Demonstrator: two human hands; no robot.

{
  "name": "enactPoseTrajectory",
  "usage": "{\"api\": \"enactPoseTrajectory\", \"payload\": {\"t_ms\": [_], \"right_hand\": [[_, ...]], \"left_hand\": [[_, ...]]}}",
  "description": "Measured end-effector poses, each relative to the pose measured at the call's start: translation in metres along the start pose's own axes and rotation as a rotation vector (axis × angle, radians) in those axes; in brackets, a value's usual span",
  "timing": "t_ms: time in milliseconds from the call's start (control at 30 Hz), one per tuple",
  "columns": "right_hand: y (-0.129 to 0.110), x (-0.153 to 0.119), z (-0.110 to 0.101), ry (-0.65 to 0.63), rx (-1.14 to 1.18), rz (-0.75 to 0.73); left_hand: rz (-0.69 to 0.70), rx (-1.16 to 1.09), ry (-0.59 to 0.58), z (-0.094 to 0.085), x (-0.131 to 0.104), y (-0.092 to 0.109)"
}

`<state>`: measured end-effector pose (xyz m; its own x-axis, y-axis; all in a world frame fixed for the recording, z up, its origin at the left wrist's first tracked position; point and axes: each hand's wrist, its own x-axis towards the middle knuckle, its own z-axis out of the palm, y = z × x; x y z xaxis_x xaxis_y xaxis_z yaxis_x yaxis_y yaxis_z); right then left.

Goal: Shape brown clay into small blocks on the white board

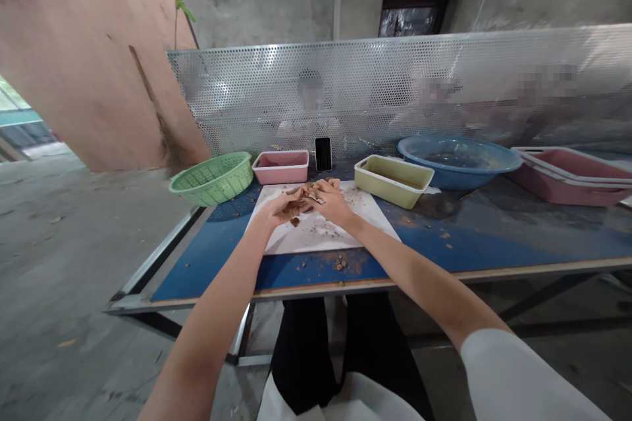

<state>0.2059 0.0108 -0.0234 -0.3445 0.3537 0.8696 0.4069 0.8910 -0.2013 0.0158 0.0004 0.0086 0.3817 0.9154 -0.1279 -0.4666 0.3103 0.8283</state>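
Observation:
Over a white board (276, 245) on the blue table, my left hand (285, 206) and my right hand (334, 205) meet with fingers bent and closed together. Brown, earthy material (307, 205) shows between and beneath the fingertips, but its exact kind is hidden. My right hand's fingers curl over from the right, while the left pinches from the other side. A dark brown clod (295, 222) lies on the board just below my left hand. Crumbs and small brown bits are scattered across the board around both hands.
Behind the board stand a green basket (213, 179), a pink bin (281, 168), a phone (323, 154) and a yellow-green bin (394, 181). A blue basin (459, 174) and stacked pink bins (567, 187) are at right. Brown pebbles (340, 264) lie near the table's front edge. A perforated metal screen (365, 85) backs the table.

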Motion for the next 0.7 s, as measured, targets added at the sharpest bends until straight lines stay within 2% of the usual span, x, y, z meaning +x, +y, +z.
{"api": "enactPoseTrajectory", "payload": {"t_ms": [300,567,700], "right_hand": [[-0.0023,-0.0009,-0.0048,-0.034,-0.074,-0.01],[-0.0055,0.0007,-0.0063,0.044,-0.136,0.046],[-0.0059,0.0011,-0.0087,0.03,-0.128,0.039]], "left_hand": [[0.017,0.015,-0.116,-0.0083,0.0037,-0.0041],[0.021,-0.032,-0.006,-0.0045,0.0029,-0.002],[0.05,0.016,-0.066,-0.006,0.0025,-0.0028]]}}
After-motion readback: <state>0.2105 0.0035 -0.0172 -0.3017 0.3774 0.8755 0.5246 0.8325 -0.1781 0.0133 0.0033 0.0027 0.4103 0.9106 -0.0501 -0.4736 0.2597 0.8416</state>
